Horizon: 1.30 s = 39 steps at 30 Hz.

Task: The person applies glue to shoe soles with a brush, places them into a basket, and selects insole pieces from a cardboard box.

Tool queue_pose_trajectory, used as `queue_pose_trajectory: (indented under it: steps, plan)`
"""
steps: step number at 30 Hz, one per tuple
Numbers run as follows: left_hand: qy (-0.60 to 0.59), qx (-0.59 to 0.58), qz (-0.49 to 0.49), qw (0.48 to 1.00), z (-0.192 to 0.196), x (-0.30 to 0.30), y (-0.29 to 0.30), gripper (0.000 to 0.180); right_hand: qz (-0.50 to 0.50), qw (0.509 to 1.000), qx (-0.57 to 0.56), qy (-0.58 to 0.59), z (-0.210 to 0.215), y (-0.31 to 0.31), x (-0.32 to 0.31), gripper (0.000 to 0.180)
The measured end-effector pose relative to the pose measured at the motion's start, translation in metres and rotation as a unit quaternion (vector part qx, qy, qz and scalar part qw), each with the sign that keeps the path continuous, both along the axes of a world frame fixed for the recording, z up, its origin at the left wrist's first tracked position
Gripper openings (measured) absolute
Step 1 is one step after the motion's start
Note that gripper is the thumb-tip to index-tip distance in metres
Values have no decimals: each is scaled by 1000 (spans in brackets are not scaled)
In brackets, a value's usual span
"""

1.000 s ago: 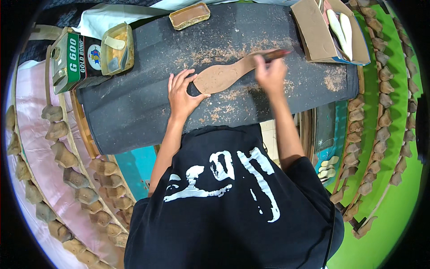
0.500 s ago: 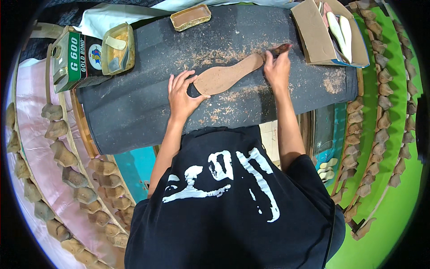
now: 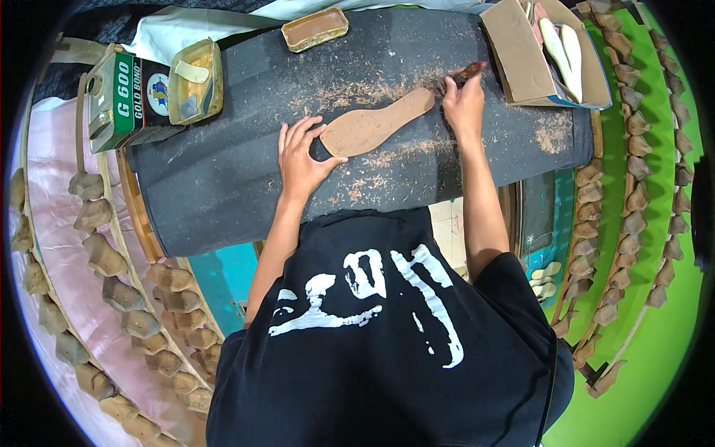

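A tan shoe insole (image 3: 372, 124) lies on the dark cloth, its broad end at the left and its narrower end up toward the right. My left hand (image 3: 304, 153) grips the broad end, thumb on the near edge and fingers at the far side. Just right of the narrow end, my right hand (image 3: 463, 108) is closed round a slim tool (image 3: 469, 72) with a dark reddish-brown handle. The working end of that tool is mostly hidden by the fingers. A small gap separates this hand from the insole.
Brown shavings (image 3: 383, 156) litter the cloth-covered table (image 3: 246, 194). A tin can (image 3: 123, 97) and a glue tub (image 3: 197, 82) stand at the left, a shallow tray (image 3: 315, 30) at the back. A cardboard box (image 3: 521, 56) holds pale soles. Racks of wooden shoe lasts (image 3: 104, 253) line both sides.
My right hand has drawn slightly away from the insole's narrow end, and the tool has tilted a little. My left hand and the insole stay nearly in place.
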<state>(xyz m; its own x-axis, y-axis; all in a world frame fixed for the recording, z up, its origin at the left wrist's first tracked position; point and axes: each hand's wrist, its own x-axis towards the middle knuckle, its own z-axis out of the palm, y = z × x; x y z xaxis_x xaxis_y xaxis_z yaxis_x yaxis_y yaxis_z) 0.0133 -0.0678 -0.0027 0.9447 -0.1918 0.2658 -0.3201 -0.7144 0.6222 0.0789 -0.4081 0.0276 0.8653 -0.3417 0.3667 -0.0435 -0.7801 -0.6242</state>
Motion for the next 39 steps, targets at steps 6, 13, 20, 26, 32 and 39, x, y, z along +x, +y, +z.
queue_pose_trajectory:
  steps: [6,13,20,26,32,39]
  plan:
    - [-1,0,-5,1000,-3,0,1,74,240,966,88,40,9,99,-64,25]
    - [-4,2,-4,1000,1,1,0,77,121,983,136,31,-15,36,-60,19]
    - [3,1,0,1000,-1,-1,2,73,91,988,116,-55,13,55,-60,18]
    - [-13,1,0,1000,-8,1,1,75,274,947,143,82,-11,132,-87,29]
    - [-13,1,-4,1000,-4,0,1,76,47,996,67,-20,-6,18,-33,19]
    - [-13,-2,-8,1000,-4,1,1,73,214,975,41,-41,-16,98,-42,30]
